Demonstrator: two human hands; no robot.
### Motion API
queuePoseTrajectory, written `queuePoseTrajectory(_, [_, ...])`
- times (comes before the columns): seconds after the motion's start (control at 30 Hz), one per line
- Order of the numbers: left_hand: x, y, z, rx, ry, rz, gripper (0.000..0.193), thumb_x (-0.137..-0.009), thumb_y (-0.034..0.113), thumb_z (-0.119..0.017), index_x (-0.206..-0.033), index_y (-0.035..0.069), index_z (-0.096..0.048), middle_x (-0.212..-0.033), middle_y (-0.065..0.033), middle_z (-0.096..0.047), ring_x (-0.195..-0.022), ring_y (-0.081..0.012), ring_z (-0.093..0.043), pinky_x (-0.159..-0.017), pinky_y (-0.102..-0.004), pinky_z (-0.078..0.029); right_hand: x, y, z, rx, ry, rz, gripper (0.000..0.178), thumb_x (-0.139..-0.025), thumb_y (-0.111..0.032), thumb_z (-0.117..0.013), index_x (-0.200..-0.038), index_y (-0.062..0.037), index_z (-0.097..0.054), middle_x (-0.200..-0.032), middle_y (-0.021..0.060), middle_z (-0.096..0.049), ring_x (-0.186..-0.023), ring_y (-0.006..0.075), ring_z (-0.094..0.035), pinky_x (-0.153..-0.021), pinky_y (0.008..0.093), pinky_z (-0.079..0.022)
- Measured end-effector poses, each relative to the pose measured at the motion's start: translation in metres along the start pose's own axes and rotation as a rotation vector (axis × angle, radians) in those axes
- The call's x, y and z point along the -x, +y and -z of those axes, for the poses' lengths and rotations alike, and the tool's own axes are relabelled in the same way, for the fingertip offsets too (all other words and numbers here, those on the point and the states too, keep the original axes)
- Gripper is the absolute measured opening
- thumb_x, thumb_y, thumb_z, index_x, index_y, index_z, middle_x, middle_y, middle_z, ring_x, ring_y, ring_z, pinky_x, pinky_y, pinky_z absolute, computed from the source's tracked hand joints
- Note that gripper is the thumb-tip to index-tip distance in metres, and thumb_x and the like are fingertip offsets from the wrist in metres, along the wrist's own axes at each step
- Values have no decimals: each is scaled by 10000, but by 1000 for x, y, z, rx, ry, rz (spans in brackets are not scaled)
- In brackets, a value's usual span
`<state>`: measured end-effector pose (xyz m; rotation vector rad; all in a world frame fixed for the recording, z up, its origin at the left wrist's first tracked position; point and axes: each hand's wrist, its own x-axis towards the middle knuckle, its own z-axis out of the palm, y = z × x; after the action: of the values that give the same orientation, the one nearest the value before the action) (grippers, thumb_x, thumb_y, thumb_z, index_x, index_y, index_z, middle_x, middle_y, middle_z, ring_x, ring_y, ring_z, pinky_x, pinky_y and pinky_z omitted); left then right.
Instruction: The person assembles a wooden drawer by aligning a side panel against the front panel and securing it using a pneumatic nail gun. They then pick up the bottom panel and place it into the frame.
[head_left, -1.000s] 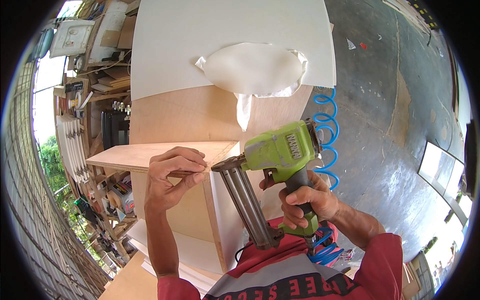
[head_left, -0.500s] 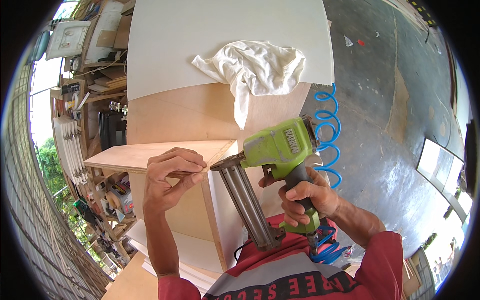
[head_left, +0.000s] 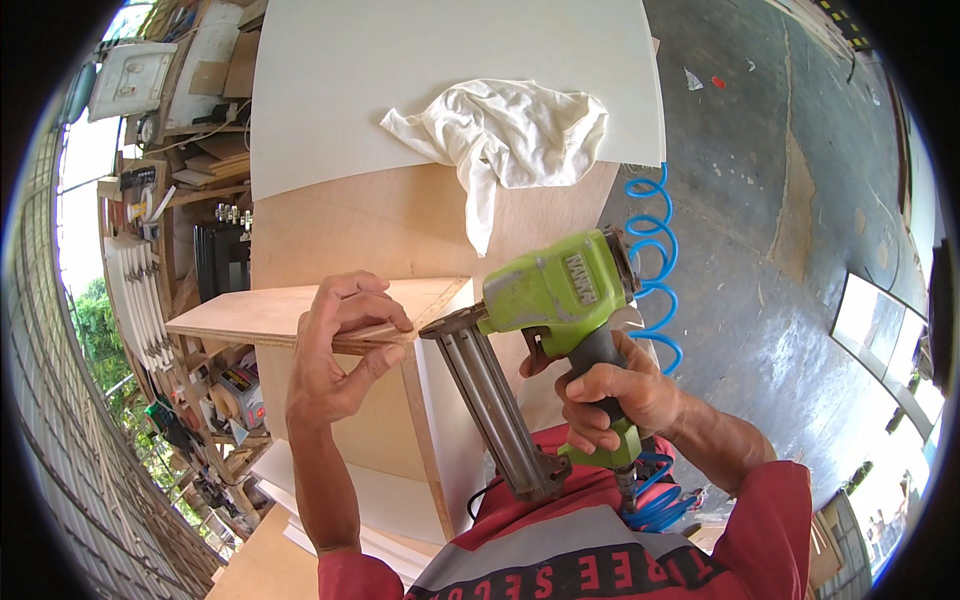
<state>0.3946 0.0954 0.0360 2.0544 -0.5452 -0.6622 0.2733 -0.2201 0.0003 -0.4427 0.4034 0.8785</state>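
My right hand [head_left: 625, 390] is wrapped round the dark handle of a green pneumatic nail gun [head_left: 550, 295], with a finger near its trigger. The gun's nose meets the corner of an open wooden box frame [head_left: 428, 430], and its long metal magazine slants down toward me. At that same corner my left hand [head_left: 340, 350] pinches the edge of a pale wooden panel [head_left: 240, 308], fingertips on the upper side and thumb below. Those fingertips are very close to the nose. Whether a nail sits in the joint cannot be seen.
A crumpled white cloth [head_left: 510, 135] lies across a large white sheet [head_left: 350, 80] and bare plywood [head_left: 350, 225] beyond the frame. A coiled blue air hose [head_left: 655, 240] hangs at the right over the concrete floor [head_left: 740, 260]. Cluttered shelves [head_left: 210, 160] line the left.
My left fingers have lifted and arched a little, with the fingertips and thumb still at the panel's corner. The nail gun and right hand have barely moved.
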Motion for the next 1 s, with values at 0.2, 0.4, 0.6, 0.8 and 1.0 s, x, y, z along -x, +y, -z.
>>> queuePoseTrajectory(0.2, [0, 5, -3, 89, 21, 112, 826, -869, 224, -802, -1514, 31, -322, -1231, -182, -684, -1189, -306, -659, -990, -458, -557, 0, -1, -1, -11, 12, -17, 433, -944, -66, -526, -1332, 121, -495, -593, 37, -464, -435, 163, -532, -515, 361, -513])
queuePoseTrajectory(0.4, [-3, 11, -9, 81, 111, 119, 1113, -855, 384, -829, -1637, 76, -100, -1518, -231, -506, -1483, -396, -454, -1020, -491, -544, 1, -2, -1, 6, 9, -16, 435, -946, -88, -532, -1331, 112, -498, -594, 37, -464, -436, 157, -516, -526, 369, -508])
queuePoseTrajectory(0.6, [-2, 10, -9, 59, 134, 81, 983, -871, 393, -797, -1613, 37, -259, -1516, -237, -527, -1456, -403, -492, -1044, -510, -523, 1, 8, 8, -81, 60, 7, 372, -960, -69, -570, -1296, 90, -543, -617, 70, -481, -452, 199, -526, -568, 396, -526])
queuePoseTrajectory(0.8, [-8, 12, 10, -137, -216, 24, 522, -788, 123, -699, -1297, 9, -677, -1238, -166, -745, -1243, -384, -681, -1064, -429, -519, -6, 16, 39, 28, 81, 99, 521, -921, -96, -560, -1389, 122, -495, -583, 35, -492, -437, 145, -516, -521, 341, -507])
queuePoseTrajectory(1.0, [-17, 21, 9, -365, -342, 83, 727, -632, 4, -686, -1357, 59, -672, -1295, -204, -717, -1200, -405, -677, -1025, -437, -541, -31, 36, 88, -102, 160, 137, 247, -946, -43, -589, -1141, 76, -495, -617, 105, -503, -447, 232, -532, -534, 431, -514])
